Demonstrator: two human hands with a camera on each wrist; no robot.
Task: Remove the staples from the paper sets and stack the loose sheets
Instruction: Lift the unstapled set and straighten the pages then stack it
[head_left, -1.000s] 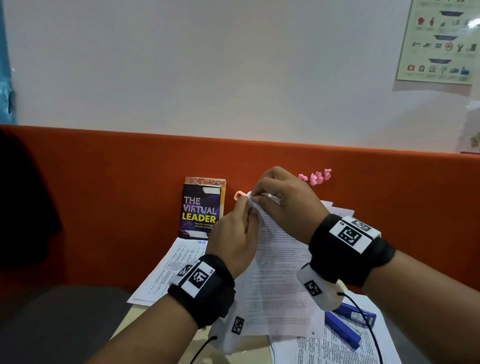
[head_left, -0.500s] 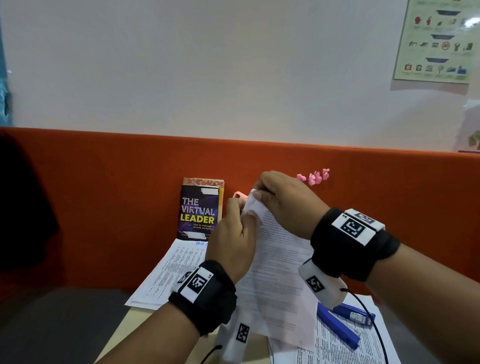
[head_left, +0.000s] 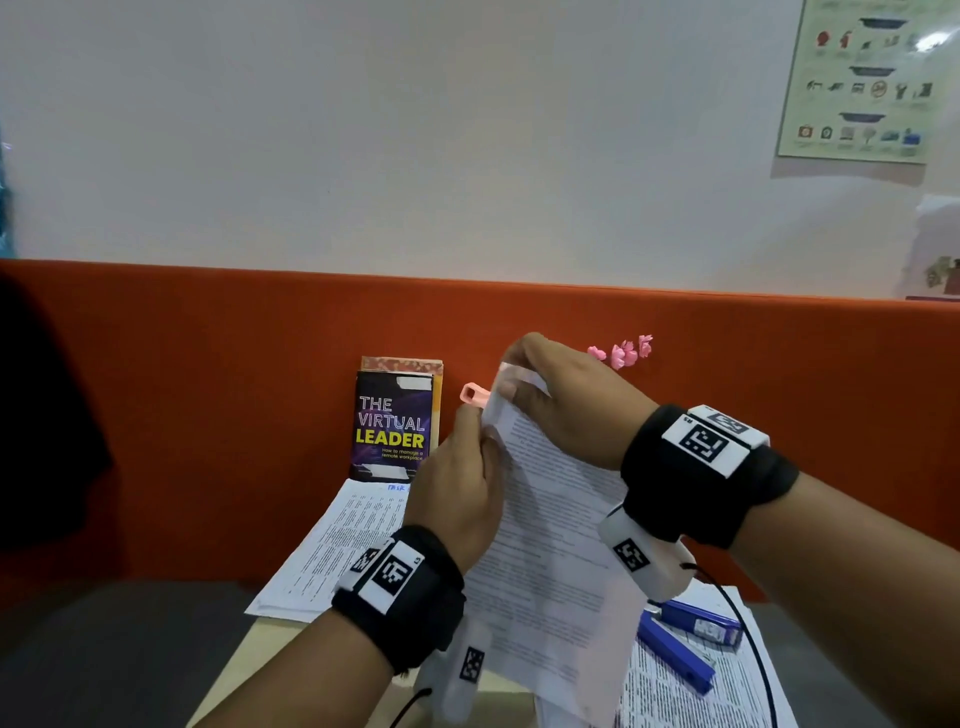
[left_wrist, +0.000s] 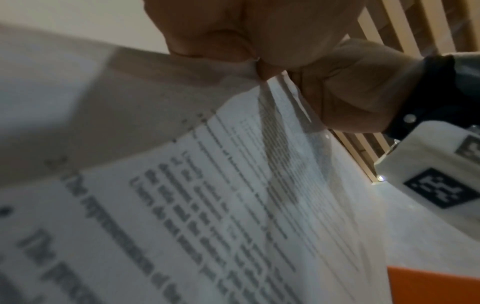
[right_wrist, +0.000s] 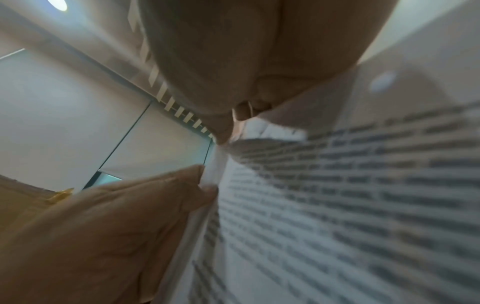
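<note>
Fingers: left hand (head_left: 460, 488) pinches the left edge of the white printed paper set (head_left: 550, 561) just below its top corner, thumb against curled fingers; the left wrist view shows the sheet edge clamped there. Right hand (head_left: 566, 402) fingers curl over the top corner and pinch it, knuckles up. Staple itself: cannot tell, hidden under the fingers.

Pose: both hands raised in front of the orange fabric partition (head_left: 208, 415), almost touching, wrists angled inward. Paper set hangs from the grip, tilted, lower edge down near the desk.

A pink plastic tool (head_left: 472, 392) pokes out behind the top corner; which hand holds it, cannot tell.

Surroundings:
- second printed sheet stack (head_left: 332, 545) flat on the desk, left of the hands, apart from them
- more printed pages (head_left: 670, 696) under a blue stapler (head_left: 685, 639), lower right, below the right wrist
- dark paperback book (head_left: 392, 426) upright against the partition, just left of the hands
- open room left of the left forearm
</note>
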